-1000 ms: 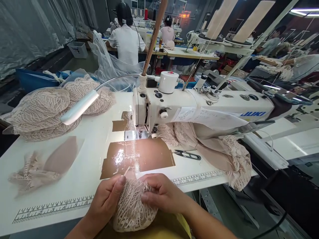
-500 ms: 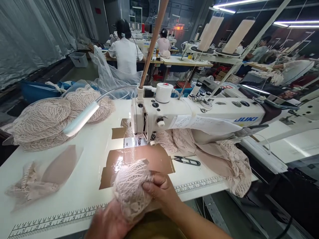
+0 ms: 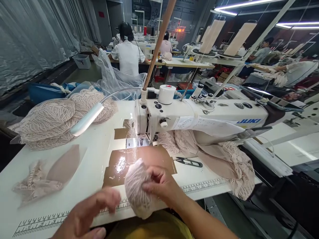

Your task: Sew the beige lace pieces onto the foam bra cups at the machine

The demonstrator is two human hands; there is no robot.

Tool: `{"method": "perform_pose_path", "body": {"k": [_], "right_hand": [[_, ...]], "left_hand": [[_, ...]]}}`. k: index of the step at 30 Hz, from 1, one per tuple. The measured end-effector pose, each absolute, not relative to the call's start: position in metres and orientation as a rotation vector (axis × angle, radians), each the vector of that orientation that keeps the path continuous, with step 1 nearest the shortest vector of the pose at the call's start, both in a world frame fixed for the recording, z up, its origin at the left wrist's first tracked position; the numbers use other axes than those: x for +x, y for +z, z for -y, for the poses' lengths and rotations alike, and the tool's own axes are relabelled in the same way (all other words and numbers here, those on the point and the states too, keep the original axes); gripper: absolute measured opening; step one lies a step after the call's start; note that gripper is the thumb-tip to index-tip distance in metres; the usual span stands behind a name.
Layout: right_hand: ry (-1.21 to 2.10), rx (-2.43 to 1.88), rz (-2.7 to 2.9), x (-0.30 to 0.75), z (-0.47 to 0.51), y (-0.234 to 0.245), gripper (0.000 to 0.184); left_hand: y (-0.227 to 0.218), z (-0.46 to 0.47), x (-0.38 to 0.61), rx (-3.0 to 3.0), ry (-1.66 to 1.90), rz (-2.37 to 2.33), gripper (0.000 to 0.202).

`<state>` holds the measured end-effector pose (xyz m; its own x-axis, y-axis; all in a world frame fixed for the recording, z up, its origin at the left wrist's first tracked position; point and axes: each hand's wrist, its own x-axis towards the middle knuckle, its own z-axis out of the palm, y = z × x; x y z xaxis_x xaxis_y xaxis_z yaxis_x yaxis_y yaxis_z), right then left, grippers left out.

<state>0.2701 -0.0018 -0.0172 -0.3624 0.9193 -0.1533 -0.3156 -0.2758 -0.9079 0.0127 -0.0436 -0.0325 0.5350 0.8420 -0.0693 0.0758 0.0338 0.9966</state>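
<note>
My right hand (image 3: pixel 161 186) is closed on a beige lace piece (image 3: pixel 138 189), holding it bunched just above the near edge of the white sewing table (image 3: pixel 99 156). My left hand (image 3: pixel 87 212) is off the lace, low at the front left over the printed ruler strip (image 3: pixel 50 219); it is blurred, with the fingers loosely spread and nothing in them. Straight ahead stands the white JUKI sewing machine (image 3: pixel 199 116), its needle area (image 3: pixel 143 141) lit over brown tape patches (image 3: pixel 139 159).
A stack of lace pieces (image 3: pixel 54 119) lies at the back left, a small lace and lining pile (image 3: pixel 42 176) at the left front. Black thread snips (image 3: pixel 189 162) and bunched lace fabric (image 3: pixel 224 159) lie under the machine arm. A gooseneck lamp (image 3: pixel 87 119) hangs over the table. Other workers sit at machines behind.
Both hands held the lace at the table edge a second ago. The right hand has lifted it forward and up, and the left hand has let go and moved off to the left.
</note>
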Motion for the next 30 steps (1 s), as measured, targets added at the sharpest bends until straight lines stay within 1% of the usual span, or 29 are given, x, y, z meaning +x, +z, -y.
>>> {"method": "perform_pose_path", "body": {"k": [1, 2, 3, 4, 7, 8, 11, 15, 18, 20, 23, 28, 30], "right_hand": [[1.803, -0.889, 1.196, 0.268, 0.003, -0.016, 0.017], [1.806, -0.881, 1.337, 0.266, 0.005, -0.015, 0.014], [1.788, -0.882, 1.443, 0.263, 0.007, -0.015, 0.012], [1.756, -0.895, 1.513, 0.261, 0.009, -0.015, 0.010], [1.595, -0.937, 1.579, 0.255, 0.012, -0.017, 0.013], [1.530, -0.938, 1.573, 0.254, 0.011, -0.018, 0.014], [1.397, -0.919, 1.546, 0.251, 0.011, -0.018, 0.015], [1.354, -1.022, 1.545, 0.247, 0.013, -0.018, 0.013], [1.309, -1.106, 1.557, 0.244, 0.015, -0.020, 0.010], [1.296, -1.122, 1.560, 0.243, 0.015, -0.022, 0.011], [1.284, -1.141, 1.577, 0.242, 0.016, -0.024, 0.012], [1.277, -1.142, 1.590, 0.243, 0.017, -0.023, 0.014], [1.295, -1.128, 1.593, 0.243, 0.017, -0.022, 0.013]], "left_hand": [[-0.025, 0.039, 0.012, 1.485, 0.760, -0.998, 0.049], [-0.019, 0.034, 0.015, 1.514, 0.768, -1.100, 0.065], [-0.013, 0.029, 0.020, 1.515, 0.738, -1.153, 0.073], [-0.010, 0.026, 0.027, 1.497, 0.687, -1.149, 0.071], [-0.005, 0.022, 0.046, 1.395, 0.589, -0.996, 0.043], [-0.005, 0.023, 0.050, 1.384, 0.578, -0.969, 0.037], [-0.001, 0.026, 0.052, 1.463, 0.519, -1.000, 0.027], [0.008, 0.028, 0.048, 1.561, 0.458, -1.041, 0.026], [0.012, 0.026, 0.048, 1.571, 0.525, -1.092, 0.029], [0.013, 0.024, 0.049, 1.575, 0.550, -1.117, 0.027], [0.012, 0.020, 0.051, 1.602, 0.494, -1.086, 0.023], [0.008, 0.017, 0.052, 1.681, 0.493, -1.085, 0.025], [0.007, 0.018, 0.052, 1.728, 0.506, -1.091, 0.022]]}}
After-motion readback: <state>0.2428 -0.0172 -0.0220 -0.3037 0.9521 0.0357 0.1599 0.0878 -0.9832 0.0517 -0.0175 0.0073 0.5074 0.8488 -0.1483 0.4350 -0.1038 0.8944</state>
